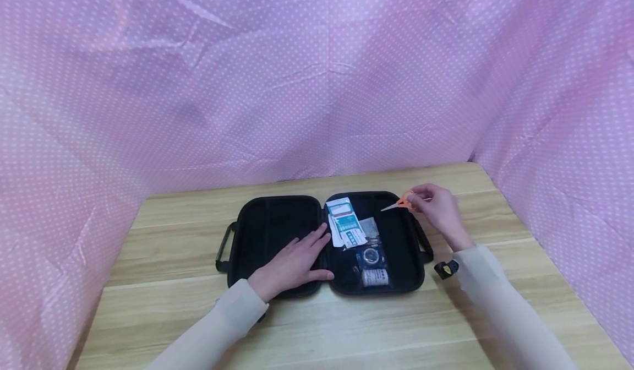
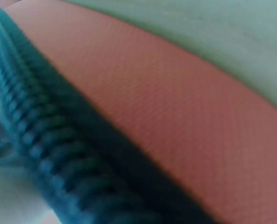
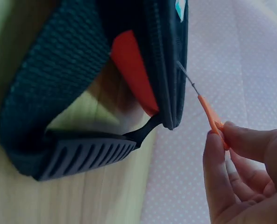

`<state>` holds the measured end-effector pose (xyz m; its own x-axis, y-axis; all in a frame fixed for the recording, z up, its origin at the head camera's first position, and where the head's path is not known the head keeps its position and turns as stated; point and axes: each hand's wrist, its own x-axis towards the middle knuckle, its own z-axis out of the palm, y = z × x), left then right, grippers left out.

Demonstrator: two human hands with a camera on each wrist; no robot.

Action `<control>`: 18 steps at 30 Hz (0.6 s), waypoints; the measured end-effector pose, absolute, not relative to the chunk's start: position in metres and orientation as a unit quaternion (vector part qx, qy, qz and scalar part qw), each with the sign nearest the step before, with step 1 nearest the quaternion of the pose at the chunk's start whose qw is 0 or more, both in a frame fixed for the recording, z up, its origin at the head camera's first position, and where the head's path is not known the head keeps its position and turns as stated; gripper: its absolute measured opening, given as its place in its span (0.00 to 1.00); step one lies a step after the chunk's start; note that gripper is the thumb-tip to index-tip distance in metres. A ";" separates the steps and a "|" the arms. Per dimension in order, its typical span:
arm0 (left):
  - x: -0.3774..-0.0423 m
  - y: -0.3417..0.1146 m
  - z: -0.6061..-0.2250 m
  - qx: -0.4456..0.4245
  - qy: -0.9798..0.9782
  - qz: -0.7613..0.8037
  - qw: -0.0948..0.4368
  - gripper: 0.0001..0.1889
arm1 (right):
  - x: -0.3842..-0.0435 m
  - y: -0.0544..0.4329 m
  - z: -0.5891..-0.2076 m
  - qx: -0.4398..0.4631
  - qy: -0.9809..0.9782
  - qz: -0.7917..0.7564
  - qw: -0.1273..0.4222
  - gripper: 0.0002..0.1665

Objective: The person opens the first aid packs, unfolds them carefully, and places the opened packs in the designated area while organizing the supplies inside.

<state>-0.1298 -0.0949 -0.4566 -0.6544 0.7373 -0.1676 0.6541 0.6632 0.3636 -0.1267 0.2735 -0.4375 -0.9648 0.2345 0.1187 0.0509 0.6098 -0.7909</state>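
Note:
A black zip case [image 1: 401,271] lies unfolded on the table, its right half holding several small packets. Above the far right corner of that half, my right hand [image 1: 436,207] pinches orange-handled scissors [image 1: 403,201] by the handle, blades pointing left over the case. In the right wrist view, thumb and fingertips meet on the scissors' orange handle [image 3: 209,114]. My left hand [image 1: 292,262] rests across the left half of the case, fingers spread toward the middle fold. Only a blurred zipper edge [image 2: 49,135] and a reddish surface [image 2: 166,98] fill the left wrist view; no fingers show there.
White-and-teal packets [image 1: 344,221] lie by the fold; a clear bag with a round roll [image 1: 370,257] and a white roll [image 1: 375,277] sits beside them. Carry handles [image 1: 224,247] stick out at both sides. Pink dotted cloth [image 1: 317,83] hangs around the wooden table [image 1: 163,260].

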 end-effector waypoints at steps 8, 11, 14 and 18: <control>-0.129 -0.095 -0.456 0.383 0.901 0.134 0.154 0.48 | -0.136 0.262 -0.438 -0.063 -0.914 0.393 0.080 0.16; -0.130 -0.095 -0.456 0.384 0.900 0.134 0.154 0.48 | -0.139 0.260 -0.438 -0.054 -0.915 0.395 0.065 0.15; -0.130 -0.095 -0.457 0.386 0.900 0.132 0.153 0.48 | -0.141 0.257 -0.439 -0.051 -0.910 0.408 0.046 0.15; -0.131 -0.094 -0.458 0.384 0.900 0.133 0.155 0.48 | -0.144 0.253 -0.441 -0.050 -0.902 0.428 0.028 0.15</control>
<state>-0.1307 -0.0944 -0.4576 -0.6571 0.7330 -0.1762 0.6505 0.6694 0.3589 -0.1435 0.2532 -0.4406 -0.9935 0.1137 0.0083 0.0654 0.6278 -0.7756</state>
